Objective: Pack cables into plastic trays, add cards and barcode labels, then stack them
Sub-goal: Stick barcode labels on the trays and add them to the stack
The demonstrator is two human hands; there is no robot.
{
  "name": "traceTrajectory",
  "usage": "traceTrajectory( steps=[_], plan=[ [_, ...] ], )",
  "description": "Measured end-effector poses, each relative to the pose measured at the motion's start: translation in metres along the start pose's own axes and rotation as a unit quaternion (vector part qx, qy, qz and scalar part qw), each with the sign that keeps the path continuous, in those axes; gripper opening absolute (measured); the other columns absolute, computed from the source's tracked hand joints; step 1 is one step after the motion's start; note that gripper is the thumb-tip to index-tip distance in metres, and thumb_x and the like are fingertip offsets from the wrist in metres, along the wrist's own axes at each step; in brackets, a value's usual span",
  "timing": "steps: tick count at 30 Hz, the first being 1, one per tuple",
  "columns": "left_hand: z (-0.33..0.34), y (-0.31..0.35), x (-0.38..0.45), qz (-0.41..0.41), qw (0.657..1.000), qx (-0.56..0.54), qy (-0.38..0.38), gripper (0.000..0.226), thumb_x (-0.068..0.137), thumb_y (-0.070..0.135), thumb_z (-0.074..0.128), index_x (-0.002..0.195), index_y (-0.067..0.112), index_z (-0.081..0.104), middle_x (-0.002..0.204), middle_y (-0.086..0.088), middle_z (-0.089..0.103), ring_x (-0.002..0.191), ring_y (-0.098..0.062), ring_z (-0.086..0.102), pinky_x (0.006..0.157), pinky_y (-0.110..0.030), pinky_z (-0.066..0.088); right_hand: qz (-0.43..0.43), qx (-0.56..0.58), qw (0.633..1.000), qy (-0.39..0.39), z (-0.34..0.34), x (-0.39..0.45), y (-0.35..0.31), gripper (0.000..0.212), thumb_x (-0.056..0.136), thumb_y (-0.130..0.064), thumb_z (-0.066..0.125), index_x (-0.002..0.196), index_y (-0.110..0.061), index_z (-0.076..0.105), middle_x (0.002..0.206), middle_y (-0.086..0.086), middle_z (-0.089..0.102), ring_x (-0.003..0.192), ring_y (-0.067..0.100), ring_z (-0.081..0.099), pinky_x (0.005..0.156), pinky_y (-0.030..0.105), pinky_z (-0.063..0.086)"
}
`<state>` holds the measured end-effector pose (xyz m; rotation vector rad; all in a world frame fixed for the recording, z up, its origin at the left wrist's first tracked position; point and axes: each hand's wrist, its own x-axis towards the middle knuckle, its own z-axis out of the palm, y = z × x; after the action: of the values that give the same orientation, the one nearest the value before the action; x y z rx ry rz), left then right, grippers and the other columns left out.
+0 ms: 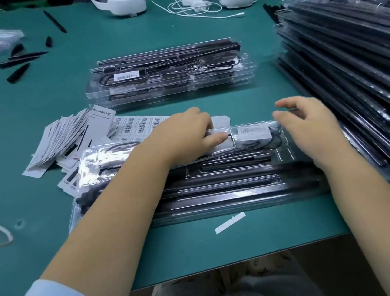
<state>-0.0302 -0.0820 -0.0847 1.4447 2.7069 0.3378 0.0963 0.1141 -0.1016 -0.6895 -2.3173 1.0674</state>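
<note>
Near tray point(218, 193) — black bars, cable inside — under both hands' relaxed fingers point(214, 138).

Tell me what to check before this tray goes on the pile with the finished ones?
1. Barcode label stuck on the near tray: ok.
2. Cable seated under the label: cannot tell, only dark loops show.
3. Card inside the tray: cannot tell; a white edge shows behind the left hand.
4. Both hands on the tray: left hand presses its top, ok; right hand touches near the label with relaxed fingers, not gripping yet.
5. Finished stack sits level, label on top: ok.
6. Path to the stack: ok, only bare green mat between.
</note>
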Motion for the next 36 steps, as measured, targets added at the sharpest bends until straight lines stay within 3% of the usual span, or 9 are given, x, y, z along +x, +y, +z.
traceTrajectory(
  steps=[7, 10, 15, 19, 22, 25, 31, 34, 36],
  plan=[
    [-0.016, -0.001, -0.004, 0.003, 0.995, 0.061, 0.083, 0.046, 0.092, 0.061, 0.033, 0.108, 0.02, 0.048, 0.084, 0.008, 0.05, 0.075, -0.018, 0.047, 0.058, -0.032, 0.032, 0.127, 0.287, 0.937, -0.154, -0.029, 0.006, 0.001, 0.037, 0.08, -0.014, 0.065, 0.114, -0.022, 0.054, 0.083, 0.002, 0.071, 0.057, 0.015, 0.068, 0.045, 0.02, 0.05],
    [-0.02, 0.0, -0.006, 0.008, 0.988, 0.094, 0.124, 0.05, 0.092, 0.062, 0.031, 0.113, 0.02, 0.048, 0.083, 0.006, 0.056, 0.071, -0.019, 0.05, 0.052, -0.03, 0.03, 0.156, 0.328, 0.909, -0.203, -0.032, 0.005, 0.002, 0.04, 0.065, -0.019, 0.065, 0.104, -0.019, 0.056, 0.07, 0.002, 0.072, 0.058, 0.019, 0.069, 0.048, 0.021, 0.053],
    [-0.032, 0.001, -0.003, -0.032, 0.983, 0.093, 0.153, 0.054, 0.093, 0.061, 0.031, 0.121, 0.02, 0.051, 0.095, 0.002, 0.065, 0.078, -0.021, 0.055, 0.057, -0.031, 0.035, 0.212, 0.431, 0.857, -0.187, -0.036, 0.011, 0.007, 0.042, 0.077, -0.036, 0.055, 0.112, -0.013, 0.055, 0.081, 0.007, 0.072, 0.062, 0.016, 0.067, 0.054, 0.025, 0.056],
    [-0.05, -0.001, 0.003, -0.063, 0.988, -0.018, 0.139, 0.044, 0.094, 0.059, 0.036, 0.088, 0.02, 0.057, 0.073, 0.004, 0.058, 0.064, -0.016, 0.052, 0.051, -0.03, 0.032, 0.23, 0.535, 0.803, -0.125, -0.041, 0.017, 0.013, 0.052, 0.092, -0.052, 0.037, 0.118, -0.01, 0.053, 0.098, 0.009, 0.072, 0.079, 0.021, 0.071, 0.054, 0.026, 0.055],
    [-0.065, -0.011, 0.006, -0.124, 0.956, -0.212, 0.157, 0.045, 0.093, 0.054, 0.045, 0.077, 0.015, 0.059, 0.057, 0.011, 0.055, 0.048, -0.004, 0.048, 0.046, -0.023, 0.037, 0.225, 0.522, 0.811, -0.134, -0.038, 0.018, 0.017, 0.051, 0.092, -0.052, 0.033, 0.111, -0.012, 0.057, 0.089, 0.008, 0.073, 0.077, 0.023, 0.072, 0.06, 0.03, 0.057],
    [-0.07, -0.019, 0.009, -0.205, 0.833, -0.469, 0.208, 0.038, 0.095, 0.047, 0.049, 0.079, 0.013, 0.054, 0.053, 0.008, 0.048, 0.04, -0.005, 0.044, 0.051, -0.018, 0.038, 0.202, 0.493, 0.824, -0.196, -0.032, 0.017, 0.014, 0.043, 0.086, -0.046, 0.04, 0.103, -0.014, 0.061, 0.079, 0.006, 0.07, 0.063, 0.02, 0.067, 0.057, 0.029, 0.056],
    [-0.067, -0.006, 0.01, -0.203, 0.452, -0.846, 0.194, 0.033, 0.099, 0.035, 0.047, 0.078, 0.01, 0.054, 0.059, -0.002, 0.059, 0.048, -0.015, 0.055, 0.052, -0.023, 0.052, 0.089, 0.425, 0.842, -0.32, -0.018, 0.006, 0.012, 0.034, 0.078, 0.004, 0.047, 0.086, -0.012, 0.076, 0.082, 0.01, 0.072, 0.069, 0.025, 0.069, 0.058, 0.038, 0.059],
    [-0.059, -0.003, 0.006, -0.182, 0.385, -0.883, 0.199, 0.035, 0.1, 0.032, 0.043, 0.085, 0.005, 0.059, 0.064, -0.005, 0.066, 0.056, -0.016, 0.062, 0.065, -0.032, 0.057, 0.057, 0.437, 0.832, -0.338, -0.018, 0.0, 0.011, 0.02, 0.056, 0.001, 0.074, 0.075, -0.006, 0.076, 0.075, 0.016, 0.071, 0.068, 0.03, 0.07, 0.06, 0.037, 0.059],
    [-0.05, -0.002, 0.004, -0.18, 0.353, -0.893, 0.212, 0.031, 0.1, 0.03, 0.043, 0.089, 0.005, 0.058, 0.065, -0.004, 0.067, 0.057, -0.017, 0.063, 0.063, -0.035, 0.059, 0.047, 0.441, 0.827, -0.345, -0.022, 0.002, 0.016, 0.036, 0.049, 0.004, 0.076, 0.083, -0.007, 0.076, 0.083, 0.016, 0.072, 0.073, 0.027, 0.071, 0.064, 0.034, 0.059]
  ],
)
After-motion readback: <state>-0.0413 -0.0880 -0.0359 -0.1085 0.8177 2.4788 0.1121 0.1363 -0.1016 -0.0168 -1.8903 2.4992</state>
